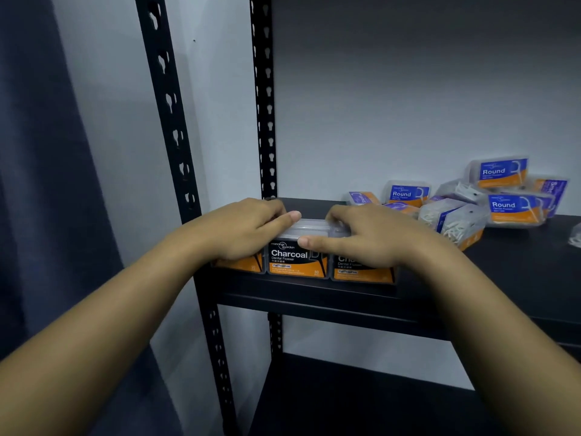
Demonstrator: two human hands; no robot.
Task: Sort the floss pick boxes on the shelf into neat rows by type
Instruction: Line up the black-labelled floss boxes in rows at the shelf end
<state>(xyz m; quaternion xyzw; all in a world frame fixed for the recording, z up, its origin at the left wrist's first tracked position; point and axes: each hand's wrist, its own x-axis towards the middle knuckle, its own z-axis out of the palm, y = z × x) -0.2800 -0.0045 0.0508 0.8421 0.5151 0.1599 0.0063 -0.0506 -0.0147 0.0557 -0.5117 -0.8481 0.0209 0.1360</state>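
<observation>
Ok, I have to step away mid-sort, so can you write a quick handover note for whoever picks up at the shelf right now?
Left hand: resting on the left end of the Charcoal row, not clearly gripping.
Right hand: on the right end of the row, thumb across the middle Charcoal box.
Done: three black-and-orange Charcoal boxes stand side by side at the shelf front left, labels facing out.
Left: the jumbled pile at the back right holds blue Round boxes, some purple-labelled ones and some lying on their sides. Sort these into their own rows by type.
</observation>
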